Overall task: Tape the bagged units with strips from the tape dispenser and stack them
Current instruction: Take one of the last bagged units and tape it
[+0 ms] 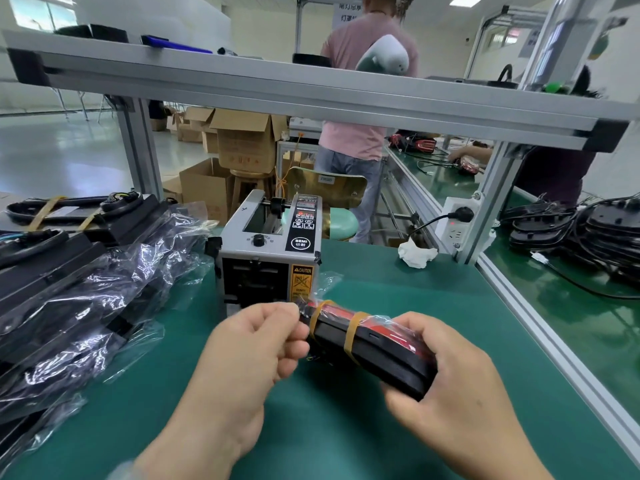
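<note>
Clear bag film is pinched between the thumb and curled fingers of the left hand [263,344] at the far-left end of the bagged unit [370,337]. The right hand [446,372] wraps its fingers round the near-right end. The unit's long axis runs far-left to near-right over the green mat [415,278]. Its loose tail points at the tape dispenser [266,251] just beyond, nearer the left hand. Both forearms reach in from the near edge.

One grey metal tape dispenser [263,251]; one black-and-red bagged unit [381,355] near; one crumpled white tissue [417,255], one white power strip [455,225] far right.
</note>
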The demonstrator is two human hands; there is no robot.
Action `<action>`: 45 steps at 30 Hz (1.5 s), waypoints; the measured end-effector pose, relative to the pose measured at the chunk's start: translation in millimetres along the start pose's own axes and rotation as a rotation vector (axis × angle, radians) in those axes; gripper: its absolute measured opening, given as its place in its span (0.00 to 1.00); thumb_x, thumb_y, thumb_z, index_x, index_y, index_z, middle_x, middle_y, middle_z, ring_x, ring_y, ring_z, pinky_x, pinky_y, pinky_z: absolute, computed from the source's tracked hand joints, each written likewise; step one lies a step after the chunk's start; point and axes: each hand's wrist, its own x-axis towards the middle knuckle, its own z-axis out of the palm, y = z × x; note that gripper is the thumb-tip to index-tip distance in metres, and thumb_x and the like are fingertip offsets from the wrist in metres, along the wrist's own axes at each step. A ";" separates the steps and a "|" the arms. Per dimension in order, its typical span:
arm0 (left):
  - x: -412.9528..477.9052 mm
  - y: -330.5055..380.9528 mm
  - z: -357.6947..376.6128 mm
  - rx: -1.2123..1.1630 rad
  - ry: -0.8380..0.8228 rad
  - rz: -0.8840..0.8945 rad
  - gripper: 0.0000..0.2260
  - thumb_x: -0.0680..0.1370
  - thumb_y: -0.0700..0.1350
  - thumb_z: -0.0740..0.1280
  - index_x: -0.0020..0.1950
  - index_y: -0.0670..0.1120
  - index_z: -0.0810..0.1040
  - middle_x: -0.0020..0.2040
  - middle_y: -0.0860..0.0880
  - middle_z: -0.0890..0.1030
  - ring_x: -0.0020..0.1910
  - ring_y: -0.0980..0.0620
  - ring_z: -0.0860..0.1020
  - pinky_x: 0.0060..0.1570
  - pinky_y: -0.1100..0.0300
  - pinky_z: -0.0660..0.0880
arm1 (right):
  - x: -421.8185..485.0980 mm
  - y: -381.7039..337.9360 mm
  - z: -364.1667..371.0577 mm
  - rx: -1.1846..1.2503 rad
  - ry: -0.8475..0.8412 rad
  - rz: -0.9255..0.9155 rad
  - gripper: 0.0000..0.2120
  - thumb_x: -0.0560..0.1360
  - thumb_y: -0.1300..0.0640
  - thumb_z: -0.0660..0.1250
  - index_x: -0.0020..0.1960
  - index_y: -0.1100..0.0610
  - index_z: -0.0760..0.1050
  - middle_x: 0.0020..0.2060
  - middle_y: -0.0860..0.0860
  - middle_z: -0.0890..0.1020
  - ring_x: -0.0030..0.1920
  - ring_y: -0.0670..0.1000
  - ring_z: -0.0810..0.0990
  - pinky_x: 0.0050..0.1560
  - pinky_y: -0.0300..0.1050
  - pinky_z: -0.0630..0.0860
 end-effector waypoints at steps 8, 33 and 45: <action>-20.1 -23.0 29.3 0.127 0.013 0.215 0.06 0.71 0.50 0.69 0.37 0.53 0.85 0.61 0.57 0.77 0.65 0.73 0.64 0.62 0.64 0.60 | -1.7 -5.1 7.1 -0.033 0.059 -0.002 0.24 0.56 0.50 0.68 0.51 0.38 0.69 0.42 0.36 0.78 0.42 0.42 0.77 0.40 0.33 0.73; -17.4 -30.1 47.5 0.070 0.051 0.143 0.08 0.74 0.46 0.69 0.37 0.48 0.86 0.67 0.58 0.70 0.64 0.80 0.57 0.57 0.69 0.60 | -2.6 -7.5 14.1 -0.045 0.087 0.041 0.21 0.58 0.52 0.69 0.50 0.42 0.72 0.41 0.38 0.78 0.42 0.42 0.76 0.41 0.35 0.74; -13.7 -36.2 49.1 0.121 0.068 0.164 0.09 0.74 0.46 0.70 0.36 0.44 0.85 0.67 0.56 0.71 0.61 0.83 0.57 0.50 0.78 0.62 | -3.0 -9.0 14.3 -0.035 0.086 0.043 0.21 0.58 0.53 0.70 0.49 0.42 0.71 0.41 0.38 0.78 0.42 0.42 0.76 0.40 0.34 0.73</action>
